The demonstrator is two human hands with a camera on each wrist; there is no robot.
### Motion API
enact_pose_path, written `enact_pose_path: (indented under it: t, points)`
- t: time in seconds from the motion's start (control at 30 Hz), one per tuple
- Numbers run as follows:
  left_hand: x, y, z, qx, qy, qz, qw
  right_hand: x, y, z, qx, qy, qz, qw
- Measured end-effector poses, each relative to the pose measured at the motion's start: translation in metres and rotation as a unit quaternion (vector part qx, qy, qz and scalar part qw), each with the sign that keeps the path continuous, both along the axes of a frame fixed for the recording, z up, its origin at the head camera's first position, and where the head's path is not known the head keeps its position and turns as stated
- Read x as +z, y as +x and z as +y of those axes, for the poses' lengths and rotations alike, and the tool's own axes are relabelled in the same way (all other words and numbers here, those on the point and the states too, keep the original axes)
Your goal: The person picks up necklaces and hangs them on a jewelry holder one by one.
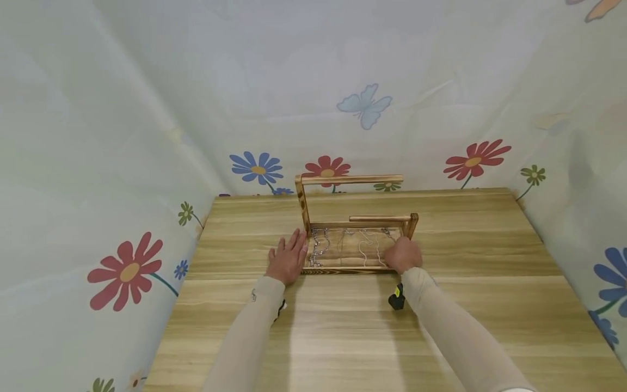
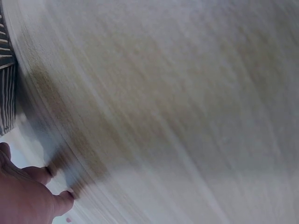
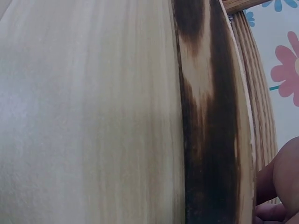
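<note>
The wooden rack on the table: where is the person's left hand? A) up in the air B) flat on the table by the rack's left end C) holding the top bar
B: the left hand lies flat on the table beside the wooden rack's left end.

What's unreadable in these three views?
- Head: right hand fingertips hidden by its own back; whether they pinch a chain is unclear.
- Head: chains too small to count.
- Left wrist: motion blur; only left hand on table reads.
- Right wrist: wooden stand fills the frame, cropped.

Scorched brown wooden rack (image 1: 350, 179); silver chains (image 1: 317, 246); pale wood-grain table (image 1: 343, 337).
</note>
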State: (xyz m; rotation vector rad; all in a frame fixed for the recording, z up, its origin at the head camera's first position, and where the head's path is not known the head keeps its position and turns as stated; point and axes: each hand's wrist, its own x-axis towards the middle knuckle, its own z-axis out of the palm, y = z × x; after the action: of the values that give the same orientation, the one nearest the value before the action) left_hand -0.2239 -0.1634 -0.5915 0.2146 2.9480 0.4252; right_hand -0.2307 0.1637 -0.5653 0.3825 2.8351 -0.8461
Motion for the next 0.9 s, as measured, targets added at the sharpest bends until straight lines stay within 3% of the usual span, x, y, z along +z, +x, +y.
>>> enact_pose_path:
  t: [0.23, 0.4, 0.63, 0.73, 0.9]
  points:
    - [0.000, 0.003, 0.002, 0.001, 0.007, 0.001, 1.0000, 0.004, 0.003, 0.002, 0.026, -0.033, -0.031, 0.999]
    - [0.000, 0.003, 0.002, 0.001, 0.002, 0.000, 1.0000, 0.008, 0.005, 0.006, 0.037, -0.103, -0.031, 0.994]
    - [0.000, 0.002, 0.000, 0.002, 0.002, -0.009, 1.0000, 0.008, 0.006, 0.012, 0.048, -0.191, -0.013, 0.980]
    - [0.001, 0.002, 0.000, 0.002, 0.003, -0.008, 1.0000, 0.008, 0.008, 0.013, 0.041, -0.205, 0.000, 0.978]
    - [0.001, 0.000, 0.000, -0.002, -0.001, -0.003, 1.0000, 0.007, 0.013, 0.017, 0.066, -0.199, 0.045, 0.977]
